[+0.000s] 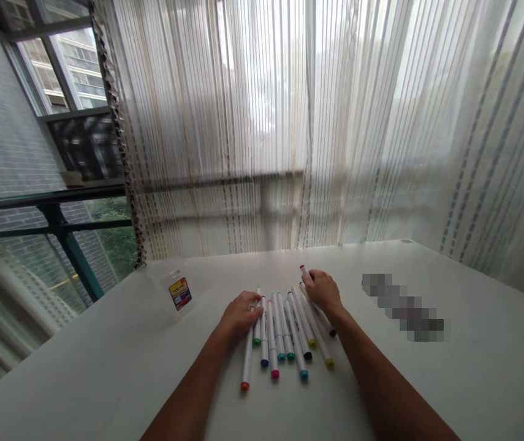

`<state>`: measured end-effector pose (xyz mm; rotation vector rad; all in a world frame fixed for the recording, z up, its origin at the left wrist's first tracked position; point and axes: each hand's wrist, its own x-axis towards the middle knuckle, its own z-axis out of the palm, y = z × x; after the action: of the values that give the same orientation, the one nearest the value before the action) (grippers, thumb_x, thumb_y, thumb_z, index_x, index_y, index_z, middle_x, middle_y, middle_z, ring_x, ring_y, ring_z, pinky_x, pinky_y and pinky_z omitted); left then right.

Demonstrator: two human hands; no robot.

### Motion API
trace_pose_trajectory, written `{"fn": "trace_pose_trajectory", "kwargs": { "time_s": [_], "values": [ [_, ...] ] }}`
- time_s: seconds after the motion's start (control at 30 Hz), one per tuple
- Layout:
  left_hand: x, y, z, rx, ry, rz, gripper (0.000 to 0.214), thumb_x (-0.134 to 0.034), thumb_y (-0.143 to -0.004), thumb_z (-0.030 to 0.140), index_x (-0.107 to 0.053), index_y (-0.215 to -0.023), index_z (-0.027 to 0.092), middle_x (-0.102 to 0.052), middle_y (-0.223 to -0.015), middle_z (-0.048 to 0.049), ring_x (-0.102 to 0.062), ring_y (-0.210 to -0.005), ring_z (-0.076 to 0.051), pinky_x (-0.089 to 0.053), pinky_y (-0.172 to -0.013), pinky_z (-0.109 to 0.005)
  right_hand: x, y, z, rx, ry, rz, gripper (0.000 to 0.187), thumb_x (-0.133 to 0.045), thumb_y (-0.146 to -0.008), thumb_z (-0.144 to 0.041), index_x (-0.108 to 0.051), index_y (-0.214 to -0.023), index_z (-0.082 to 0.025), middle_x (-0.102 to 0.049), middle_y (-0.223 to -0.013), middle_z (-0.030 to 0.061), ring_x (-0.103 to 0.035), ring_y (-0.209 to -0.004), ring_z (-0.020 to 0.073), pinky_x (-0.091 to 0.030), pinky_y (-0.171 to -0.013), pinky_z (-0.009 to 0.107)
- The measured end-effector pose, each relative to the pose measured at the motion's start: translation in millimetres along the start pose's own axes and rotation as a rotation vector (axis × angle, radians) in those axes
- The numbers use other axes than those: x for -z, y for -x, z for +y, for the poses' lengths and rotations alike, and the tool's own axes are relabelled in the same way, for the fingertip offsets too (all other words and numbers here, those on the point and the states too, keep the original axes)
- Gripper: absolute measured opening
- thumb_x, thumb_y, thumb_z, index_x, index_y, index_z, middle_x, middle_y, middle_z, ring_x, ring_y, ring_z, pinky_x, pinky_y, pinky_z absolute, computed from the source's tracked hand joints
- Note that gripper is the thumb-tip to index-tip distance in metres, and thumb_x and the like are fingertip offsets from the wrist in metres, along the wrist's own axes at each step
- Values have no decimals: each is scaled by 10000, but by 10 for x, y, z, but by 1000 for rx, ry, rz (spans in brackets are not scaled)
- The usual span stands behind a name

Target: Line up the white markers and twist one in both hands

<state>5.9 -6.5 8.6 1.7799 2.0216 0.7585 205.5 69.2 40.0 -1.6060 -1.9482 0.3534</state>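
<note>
The left hand [242, 316] rests its fingers over the upper ends of a fan of white markers [284, 337] on the white surface [468, 367]. The right hand [321, 291] lies at the far ends, touching a red-capped marker [304, 271]. Whether either grip is together or clamped, I cannot tell.

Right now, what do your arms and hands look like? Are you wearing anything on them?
The bare left forearm and bare right forearm show no sleeves. The bare left hand and bare right hand have no gloves, and no watch or bracelet shows.
</note>
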Motion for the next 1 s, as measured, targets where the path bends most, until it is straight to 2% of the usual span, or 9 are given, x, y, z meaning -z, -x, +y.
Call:
{"fn": "trace_pose_trajectory", "kwargs": {
  "time_s": [0.07,0.13,0.2,0.33,0.43,0.5,0.73,1.0],
  "values": [
    [-2,2,-2,-4,0,3,334,-547,-714,254,-607,-1035,184,-600,-1113,-52,-572,-954,-185,-390,-877,-242,-20,-7,-9,-2,-325,-25,323,-384,-795,-315,-583,-615,-137,-622,-628,73,-551,-584,146,-380,-533,231],
    [-3,4,-3,-7,1,4,333,-543,-715,256,-608,-1033,186,-596,-1116,-51,-572,-952,-182,-387,-879,-241,-57,-13,-4,-19,-622,-80,321,-394,-774,-339,-531,-562,-140,-554,-512,30,-447,-443,101,-317,-439,212],
    [-2,5,-3,-7,2,4,334,-539,-715,260,-607,-1034,186,-599,-1109,-53,-577,-935,-181,-393,-869,-244,-97,-19,10,-44,-788,-121,274,-428,-740,-333,-509,-563,-139,-519,-469,3,-358,-386,74,-262,-397,202],
    [-2,7,0,-7,3,6,341,-538,-711,260,-607,-1035,185,-605,-1096,-54,-586,-903,-179,-400,-854,-249,-138,-26,28,-94,-863,-142,204,-441,-717,-288,-549,-731,-115,-499,-435,-31,-291,-351,59,-207,-368,190],
    [-6,3,0,-11,6,8,343,-540,-707,261,-608,-1034,183,-604,-1098,-54,-581,-918,-183,-396,-861,-251,-134,-17,9,-131,-893,-131,293,-439,-716,-232,-520,-964,-98,-494,-433,-55,-319,-341,61,-219,-357,175],
    [-11,-5,-5,-11,8,7,346,-541,-706,260,-608,-1036,179,-606,-1094,-58,-581,-916,-186,-401,-851,-251,-130,-8,-9,-152,-917,-139,337,-450,-710,-204,-489,-1028,-98,-494,-435,-63,-335,-331,59,-233,-346,168],
    [-34,-35,-48,-29,22,12,340,-551,-694,260,-622,-1016,177,-610,-1088,-65,-581,-917,-192,-399,-848,-256,-163,-20,-12,-177,-1052,-137,197,-463,-728,-177,-461,-921,-139,-525,-447,-50,-338,-263,51,-213,-270,155],
    [-64,-71,-92,-112,124,97,269,-543,-688,253,-653,-917,167,-623,-1033,-73,-569,-863,-192,-410,-778,-270,-100,5,-33,-266,-1185,-141,61,-423,-778,-137,-415,-826,-173,-598,-554,-7,-545,-371,98,-386,-328,163]
  ]
}}
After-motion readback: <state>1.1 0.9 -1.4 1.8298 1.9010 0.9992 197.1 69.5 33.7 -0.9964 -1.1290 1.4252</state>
